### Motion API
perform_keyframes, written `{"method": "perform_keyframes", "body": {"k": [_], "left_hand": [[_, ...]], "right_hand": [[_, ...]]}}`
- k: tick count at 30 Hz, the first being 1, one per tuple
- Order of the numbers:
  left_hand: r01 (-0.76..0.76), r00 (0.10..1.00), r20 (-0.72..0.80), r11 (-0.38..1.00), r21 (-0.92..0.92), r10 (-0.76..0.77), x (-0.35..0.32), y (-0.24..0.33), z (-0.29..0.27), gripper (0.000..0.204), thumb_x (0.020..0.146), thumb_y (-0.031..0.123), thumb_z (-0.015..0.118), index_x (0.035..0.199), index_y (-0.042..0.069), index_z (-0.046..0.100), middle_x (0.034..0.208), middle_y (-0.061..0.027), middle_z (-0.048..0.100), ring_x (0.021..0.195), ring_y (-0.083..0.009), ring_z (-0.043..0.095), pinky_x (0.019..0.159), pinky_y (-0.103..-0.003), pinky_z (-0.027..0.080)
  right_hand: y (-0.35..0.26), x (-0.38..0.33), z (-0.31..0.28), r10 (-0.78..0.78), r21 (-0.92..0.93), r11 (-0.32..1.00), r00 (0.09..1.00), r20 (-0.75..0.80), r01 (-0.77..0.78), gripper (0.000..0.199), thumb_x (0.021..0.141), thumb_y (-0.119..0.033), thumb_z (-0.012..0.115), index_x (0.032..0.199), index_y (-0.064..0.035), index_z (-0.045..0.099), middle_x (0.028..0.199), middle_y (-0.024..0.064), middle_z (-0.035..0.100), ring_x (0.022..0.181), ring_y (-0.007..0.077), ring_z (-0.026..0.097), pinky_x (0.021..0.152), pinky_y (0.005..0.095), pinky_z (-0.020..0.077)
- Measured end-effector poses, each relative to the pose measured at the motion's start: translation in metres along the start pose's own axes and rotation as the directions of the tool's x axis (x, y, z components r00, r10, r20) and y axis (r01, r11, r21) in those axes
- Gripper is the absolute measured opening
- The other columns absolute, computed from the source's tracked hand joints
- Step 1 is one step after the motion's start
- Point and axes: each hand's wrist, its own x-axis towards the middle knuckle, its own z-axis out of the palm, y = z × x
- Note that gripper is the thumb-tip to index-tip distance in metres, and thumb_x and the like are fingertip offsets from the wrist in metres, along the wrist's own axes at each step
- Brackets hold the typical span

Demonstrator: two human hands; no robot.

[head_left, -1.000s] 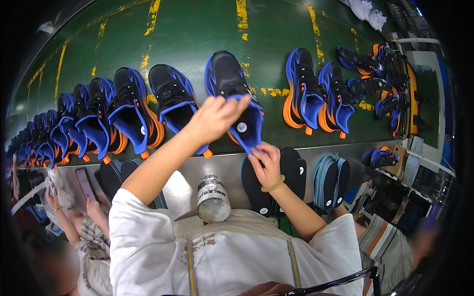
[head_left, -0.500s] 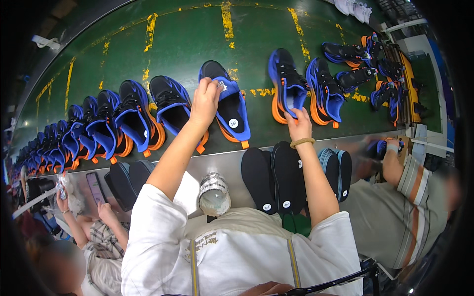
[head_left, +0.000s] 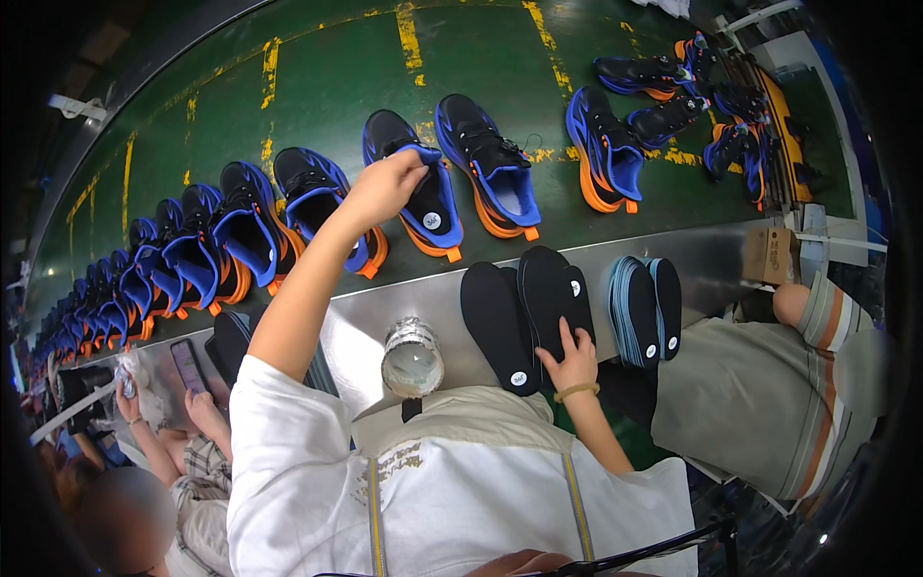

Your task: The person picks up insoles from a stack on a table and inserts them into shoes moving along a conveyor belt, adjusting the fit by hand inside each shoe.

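Note:
My left hand is closed on the tongue of a black, blue and orange sneaker, which stands toe away from me on the green bench. A round white sticker shows on the insole inside it. Just to its right stands another sneaker, untouched. My right hand, fingers apart, rests at the near end of a stack of black insoles on the metal ledge. A second black insole stack lies left of that one, a white sticker at its near end.
A foil-wrapped jar stands on the metal ledge. Blue-edged insoles lie to the right. A row of sneakers runs left; more sneakers lie far right. People sit on both sides, the left one holding a phone.
My right hand has let go of a sneaker and come back to the black insoles. That sneaker now stands closer to the one in my left hand, which is still on the tongue.

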Motion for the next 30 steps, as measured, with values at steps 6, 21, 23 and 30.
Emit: {"method": "perform_keyframes", "body": {"k": [6,21,23,30], "left_hand": [[0.348,0.937,0.258,0.546,-0.762,-0.237,-0.016,0.04,-0.03,0.011,0.08,0.01,0.053,0.081,0.009,0.042,0.083,-0.0091,0.057,0.055,-0.0033,0.039,0.045,-0.015,0.028],[-0.257,0.917,-0.047,0.676,0.69,0.396,0.038,0.05,0.093,0.042,0.073,0.03,0.058,0.105,0.006,0.046,0.061,-0.0101,0.054,0.054,-0.0253,0.055,0.05,-0.036,0.043],[-0.254,0.92,-0.007,0.61,0.75,0.392,0.053,0.032,0.09,0.046,0.072,0.031,0.058,0.109,0.008,0.045,0.065,-0.0077,0.053,0.054,-0.0242,0.053,0.05,-0.034,0.042],[0.274,0.959,0.084,0.961,-0.02,-0.272,0.091,0.023,0.056,0.044,0.079,0.039,0.053,0.089,-0.003,0.058,0.07,-0.0134,0.059,0.067,-0.0202,0.056,0.063,-0.031,0.043]], "right_hand": [[-0.004,0.001,0.017,0.059,0.073,0.996,0.981,-0.186,-0.046,0.061,0.066,-0.033,0.066,0.117,-0.0079,0.043,0.111,0.0226,0.042,0.098,0.0387,0.043,0.083,0.0424,0.0373],[-0.013,0.111,-0.174,-0.205,0.81,0.578,0.978,0.026,0.1,0.011,0.074,-0.005,0.06,0.078,0.0052,0.06,0.081,0.0077,0.059,0.069,0.0092,0.054,0.058,0.0215,0.0428],[-0.031,0.13,-0.191,-0.28,0.813,0.576,0.916,0.286,-0.078,0.01,0.074,-0.006,0.06,0.078,0.0029,0.063,0.074,0.0063,0.061,0.065,0.0095,0.055,0.058,0.0212,0.0439],[-0.088,0.205,-0.145,-0.312,0.542,0.84,0.829,0.463,0.013,0.019,0.065,-0.018,0.066,0.072,-0.0013,0.065,0.065,0.008,0.062,0.057,0.0123,0.056,0.057,0.025,0.0455]]}}
